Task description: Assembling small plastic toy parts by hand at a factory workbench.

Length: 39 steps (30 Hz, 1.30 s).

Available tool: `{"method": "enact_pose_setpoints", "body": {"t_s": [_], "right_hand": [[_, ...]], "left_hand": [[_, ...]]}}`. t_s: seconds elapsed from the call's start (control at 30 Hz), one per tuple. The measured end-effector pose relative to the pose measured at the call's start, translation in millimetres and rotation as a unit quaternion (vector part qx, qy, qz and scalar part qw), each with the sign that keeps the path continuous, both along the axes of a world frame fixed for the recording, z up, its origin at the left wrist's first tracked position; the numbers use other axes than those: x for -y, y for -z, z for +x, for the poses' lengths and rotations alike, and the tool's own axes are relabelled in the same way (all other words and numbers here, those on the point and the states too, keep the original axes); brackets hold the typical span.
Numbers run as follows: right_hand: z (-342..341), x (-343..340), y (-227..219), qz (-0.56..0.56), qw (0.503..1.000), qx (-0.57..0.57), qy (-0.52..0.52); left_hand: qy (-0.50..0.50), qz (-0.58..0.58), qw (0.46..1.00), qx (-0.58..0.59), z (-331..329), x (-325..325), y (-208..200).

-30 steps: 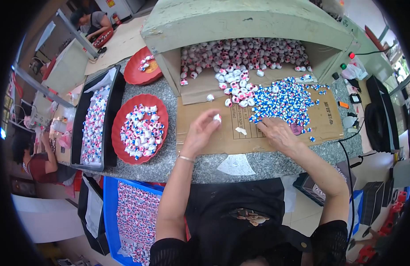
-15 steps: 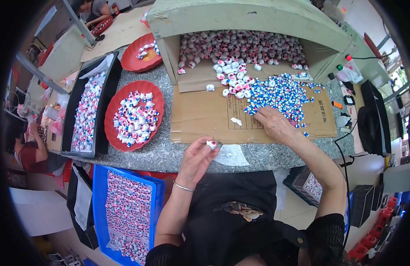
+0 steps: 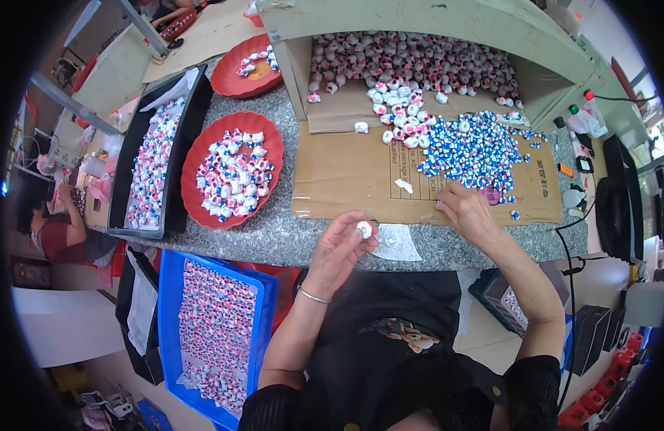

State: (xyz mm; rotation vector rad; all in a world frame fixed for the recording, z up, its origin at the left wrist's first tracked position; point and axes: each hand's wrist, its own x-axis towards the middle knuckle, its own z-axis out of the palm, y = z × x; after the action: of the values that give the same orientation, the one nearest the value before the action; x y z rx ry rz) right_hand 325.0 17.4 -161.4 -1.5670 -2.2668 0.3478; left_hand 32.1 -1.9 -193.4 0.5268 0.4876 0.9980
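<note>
In my left hand, above the counter's front edge, thumb and fingers pinch a small white figurine head, its plain rounded side showing. My right hand is over the cardboard sheet, fingertips pressed together; anything between them is too small to make out. Just beyond that hand spreads a heap of tiny blue-and-white figurine pieces. White-and-pink figurine heads lie against the heap's left side. A red scalloped bowl to the left holds joined white, pink and blue figurines.
Many more heads fill the open green cabinet. A black tray and second red bowl stand left. A blue crate of figurines sits below the counter. A white scrap lies near my left hand. Co-workers sit far left.
My right hand has drawn back from the blue-and-white heap toward me. The head in my left hand has turned from its pink-marked side to a white side. The whole view has shifted slightly.
</note>
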Motion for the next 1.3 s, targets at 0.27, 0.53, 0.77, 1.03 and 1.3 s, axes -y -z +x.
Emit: {"method": "enact_pose_setpoints", "body": {"t_s": [0.27, 0.53, 0.77, 1.03, 1.3], "right_hand": [[6.0, -0.6, -0.3, 0.0, 0.999, 0.048, -0.022], [-54.4, 29.1, -18.2, 0.017, 0.981, -0.124, -0.148], [-71.7, 27.8, -10.8, 0.032, 0.98, 0.019, -0.196], [-75.1, 32.1, -11.2, 0.07, 0.985, -0.064, -0.143], [-84.4, 48.7, -9.0, -0.294, 0.799, -0.511, 0.118]], "left_hand": [[0.01, 0.072, 0.977, -0.202, -14.4, 12.7, -6.5], [-0.042, 0.109, 0.968, -0.224, -17.3, 23.4, -13.5], [-0.075, 0.133, 0.951, -0.269, -15.6, 27.6, -13.9], [-0.146, 0.26, 0.864, -0.405, -6.0, 27.7, 0.6], [-0.234, 0.454, 0.704, -0.494, 17.5, 28.9, 13.0]]}}
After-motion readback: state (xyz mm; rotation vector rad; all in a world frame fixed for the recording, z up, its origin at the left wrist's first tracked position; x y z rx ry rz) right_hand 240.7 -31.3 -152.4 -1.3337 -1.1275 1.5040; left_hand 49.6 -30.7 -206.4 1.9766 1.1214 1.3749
